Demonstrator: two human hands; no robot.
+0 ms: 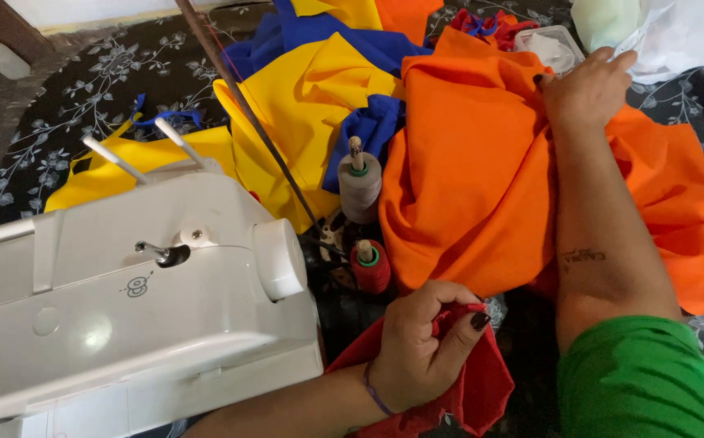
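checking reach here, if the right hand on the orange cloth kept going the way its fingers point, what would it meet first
Probably the clear plastic container just beyond the fingertips of the right hand; depth is hard to judge.

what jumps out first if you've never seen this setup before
The big heap of orange fabric right of centre grabs the eye, with the right hand resting on its top edge. Behind it lie yellow fabric and blue fabric, while a white sewing machine fills the lower left. At the bottom centre the left hand pinches red fabric, close to a red thread spool.
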